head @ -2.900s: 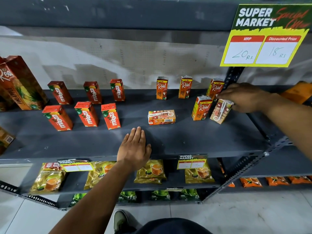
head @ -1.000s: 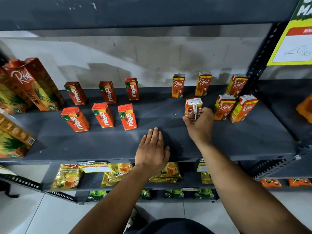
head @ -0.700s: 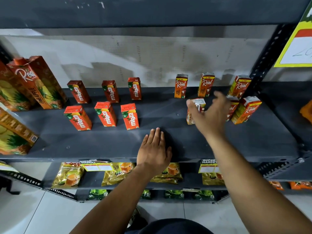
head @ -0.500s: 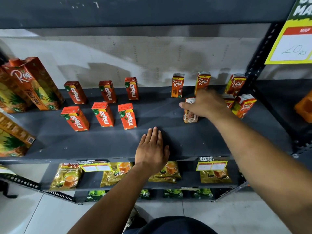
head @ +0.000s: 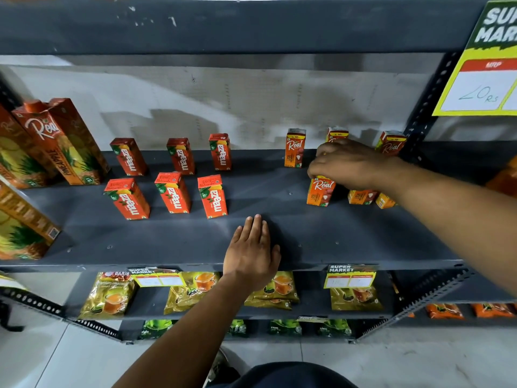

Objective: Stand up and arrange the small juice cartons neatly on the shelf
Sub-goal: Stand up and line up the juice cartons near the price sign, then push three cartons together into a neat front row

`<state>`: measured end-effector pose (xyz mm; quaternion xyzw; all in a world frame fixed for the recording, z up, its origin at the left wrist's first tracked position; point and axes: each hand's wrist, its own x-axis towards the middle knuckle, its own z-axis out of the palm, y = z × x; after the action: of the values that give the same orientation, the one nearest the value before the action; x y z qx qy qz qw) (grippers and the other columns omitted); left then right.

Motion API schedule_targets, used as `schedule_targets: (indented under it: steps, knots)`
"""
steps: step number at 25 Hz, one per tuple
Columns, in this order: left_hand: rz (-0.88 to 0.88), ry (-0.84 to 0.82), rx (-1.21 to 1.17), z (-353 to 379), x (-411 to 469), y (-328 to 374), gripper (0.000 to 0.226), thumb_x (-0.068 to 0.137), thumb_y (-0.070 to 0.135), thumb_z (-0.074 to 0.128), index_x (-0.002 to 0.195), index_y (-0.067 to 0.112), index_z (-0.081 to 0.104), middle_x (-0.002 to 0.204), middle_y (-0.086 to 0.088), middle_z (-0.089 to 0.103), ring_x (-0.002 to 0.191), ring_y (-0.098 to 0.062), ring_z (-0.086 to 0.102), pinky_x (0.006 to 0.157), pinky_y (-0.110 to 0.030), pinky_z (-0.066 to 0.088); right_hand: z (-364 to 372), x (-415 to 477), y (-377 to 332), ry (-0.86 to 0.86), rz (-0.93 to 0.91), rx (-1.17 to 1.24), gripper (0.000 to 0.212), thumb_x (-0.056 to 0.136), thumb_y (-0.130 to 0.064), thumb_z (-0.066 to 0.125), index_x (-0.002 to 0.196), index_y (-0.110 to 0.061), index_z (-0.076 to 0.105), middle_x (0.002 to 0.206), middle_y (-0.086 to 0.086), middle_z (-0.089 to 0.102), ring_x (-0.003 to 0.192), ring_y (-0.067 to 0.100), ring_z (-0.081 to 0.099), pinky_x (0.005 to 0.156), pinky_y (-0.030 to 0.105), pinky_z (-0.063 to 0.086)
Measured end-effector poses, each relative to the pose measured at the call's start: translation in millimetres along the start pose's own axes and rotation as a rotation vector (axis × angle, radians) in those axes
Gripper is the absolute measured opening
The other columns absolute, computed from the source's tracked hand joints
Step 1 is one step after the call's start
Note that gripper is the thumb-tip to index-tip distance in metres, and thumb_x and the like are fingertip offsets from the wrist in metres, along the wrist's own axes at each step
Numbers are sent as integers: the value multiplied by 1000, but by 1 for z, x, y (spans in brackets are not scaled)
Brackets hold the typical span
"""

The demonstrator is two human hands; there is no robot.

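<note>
Several small orange Real juice cartons stand at the right of the grey shelf (head: 279,239). My right hand (head: 345,166) grips the top of the front-left Real carton (head: 319,193), which stands upright with its label facing me. Behind it stand three Real cartons, the leftmost one (head: 295,148) fully visible. Two more front-row cartons (head: 361,196) are partly hidden under my right wrist. Several red Maaza cartons (head: 173,193) stand upright in two rows to the left. My left hand (head: 251,254) lies flat on the shelf's front edge, fingers together.
Tall Real pineapple cartons (head: 60,138) stand at the far left. A yellow price sign (head: 484,65) hangs at the upper right beside a perforated metal post (head: 425,107). Tea pouches (head: 109,295) lie on the lower shelf. Orange packs sit on the neighbouring shelf at right.
My right hand has turned the front-left Real carton so its label faces me and now holds it by the top. My left hand has stayed flat on the shelf.
</note>
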<state>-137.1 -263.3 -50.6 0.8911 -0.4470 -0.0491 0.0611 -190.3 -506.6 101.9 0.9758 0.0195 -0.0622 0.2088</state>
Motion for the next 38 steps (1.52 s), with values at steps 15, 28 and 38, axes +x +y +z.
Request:
schedule_targets:
  steps: [15, 28, 38]
  knots:
    - [-159, 43, -638, -21, 30, 12, 79, 80, 44, 69, 145, 14, 34, 147, -8, 43, 138, -29, 36, 115, -41, 30, 116, -145, 37, 592, 887, 1171, 89, 73, 0, 76, 146, -17, 27, 146, 11, 39, 129, 15, 39, 110, 41, 34]
    - [19, -207, -807, -31, 173, 73, 71, 70, 17, 85, 132, 15, 51, 131, -8, 60, 122, -22, 54, 99, -31, 38, 145, -89, 59, 150, 739, 1402, 47, 70, -9, 82, 112, -19, 61, 99, -8, 67, 89, 2, 61, 89, 30, 43]
    - [-91, -175, -1010, 0, 195, 96, 107, 19, 57, 90, 117, 21, 65, 113, 0, 72, 107, -14, 65, 101, -45, 48, 152, -73, 52, 184, 701, 1557, 60, 61, 4, 85, 96, -36, 57, 96, -15, 64, 88, 1, 61, 75, 20, 47]
